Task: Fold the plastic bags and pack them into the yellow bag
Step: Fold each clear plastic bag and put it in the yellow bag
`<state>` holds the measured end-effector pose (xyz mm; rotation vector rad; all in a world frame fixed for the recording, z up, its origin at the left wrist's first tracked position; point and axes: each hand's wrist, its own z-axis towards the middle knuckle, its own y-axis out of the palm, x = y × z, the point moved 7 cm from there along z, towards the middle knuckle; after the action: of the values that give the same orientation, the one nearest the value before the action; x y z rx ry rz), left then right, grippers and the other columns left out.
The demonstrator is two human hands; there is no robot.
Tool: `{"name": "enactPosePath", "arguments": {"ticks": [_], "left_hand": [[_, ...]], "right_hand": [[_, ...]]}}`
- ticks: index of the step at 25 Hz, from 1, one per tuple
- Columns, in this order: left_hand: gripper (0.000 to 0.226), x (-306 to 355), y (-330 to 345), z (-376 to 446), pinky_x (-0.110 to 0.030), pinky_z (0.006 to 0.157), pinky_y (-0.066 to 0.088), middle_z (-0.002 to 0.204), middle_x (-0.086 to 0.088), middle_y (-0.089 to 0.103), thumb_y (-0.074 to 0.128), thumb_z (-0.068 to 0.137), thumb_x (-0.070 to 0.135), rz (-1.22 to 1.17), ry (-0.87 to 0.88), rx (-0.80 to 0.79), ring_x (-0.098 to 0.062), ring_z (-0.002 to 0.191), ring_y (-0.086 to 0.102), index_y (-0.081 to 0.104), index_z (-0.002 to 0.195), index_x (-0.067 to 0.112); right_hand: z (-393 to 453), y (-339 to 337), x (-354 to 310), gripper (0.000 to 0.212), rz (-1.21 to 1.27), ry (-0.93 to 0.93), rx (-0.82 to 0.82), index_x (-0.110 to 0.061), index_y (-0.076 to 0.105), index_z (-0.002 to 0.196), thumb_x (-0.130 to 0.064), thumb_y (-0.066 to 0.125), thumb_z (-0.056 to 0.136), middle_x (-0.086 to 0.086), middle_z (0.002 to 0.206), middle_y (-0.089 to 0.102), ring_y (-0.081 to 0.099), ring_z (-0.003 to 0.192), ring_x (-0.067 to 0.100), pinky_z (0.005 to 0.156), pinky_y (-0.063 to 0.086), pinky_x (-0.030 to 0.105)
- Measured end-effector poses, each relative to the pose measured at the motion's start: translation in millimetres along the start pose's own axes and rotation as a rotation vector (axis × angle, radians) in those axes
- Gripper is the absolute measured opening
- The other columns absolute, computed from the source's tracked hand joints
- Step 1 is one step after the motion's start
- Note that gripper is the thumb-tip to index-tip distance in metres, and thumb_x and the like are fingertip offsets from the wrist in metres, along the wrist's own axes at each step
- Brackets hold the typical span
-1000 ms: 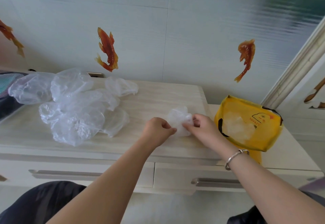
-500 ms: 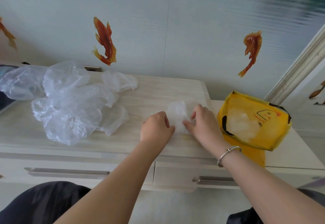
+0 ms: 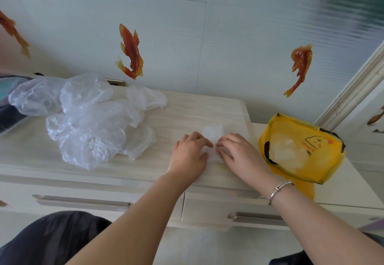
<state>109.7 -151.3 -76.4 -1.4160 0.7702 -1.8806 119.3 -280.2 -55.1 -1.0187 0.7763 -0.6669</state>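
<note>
A small folded clear plastic bag [image 3: 213, 134] lies flat on the pale wooden dresser top [image 3: 187, 111]. My left hand [image 3: 190, 153] and my right hand [image 3: 239, 154] both press down on its near half, fingertips almost meeting in the middle. A heap of loose, crumpled clear plastic bags [image 3: 87, 119] spreads over the left part of the top. To the right stands the yellow bag [image 3: 301, 150] with a duck print, mouth open toward me, with clear folded plastic inside it.
Two drawers with long handles [image 3: 83, 201] run below the front edge. The yellow bag sits on a lower white surface [image 3: 353, 185] beside the dresser. Behind is a tiled wall with orange fish stickers [image 3: 131, 51]. A door frame [image 3: 353, 90] rises at right.
The bag was held up between pinched fingers; it now lies flat on the top with both hands spread and pressing on it. The view shifted slightly.
</note>
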Motion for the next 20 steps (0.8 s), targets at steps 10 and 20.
{"name": "enactPosePath", "arguments": {"ticks": [10,20], "left_hand": [[0.046,0.3,-6.8,-3.8,-0.027,0.098,0.029,0.123,0.009,0.056,0.046,0.083,0.008,-0.052,-0.104,-0.126,-0.018,0.113,0.044,0.063,0.12,0.029],[0.031,-3.7,-6.7,7.5,-0.033,0.074,0.041,0.073,-0.001,0.059,0.049,0.094,0.037,-0.129,-0.252,-0.046,-0.031,0.088,0.059,0.06,0.073,0.016]], "right_hand": [[-8.3,4.3,-1.2,0.042,0.052,0.06,-0.179,-0.016,0.053,0.131,-0.017,0.057,0.089,-0.003,0.134,0.054,0.047,0.125,0.013,0.103,0.033,0.019],[8.0,4.4,30.0,0.015,0.549,0.461,0.077,-0.01,0.061,0.075,-0.014,0.057,0.089,0.001,0.067,0.061,0.05,0.06,0.007,0.058,0.037,0.022]]}}
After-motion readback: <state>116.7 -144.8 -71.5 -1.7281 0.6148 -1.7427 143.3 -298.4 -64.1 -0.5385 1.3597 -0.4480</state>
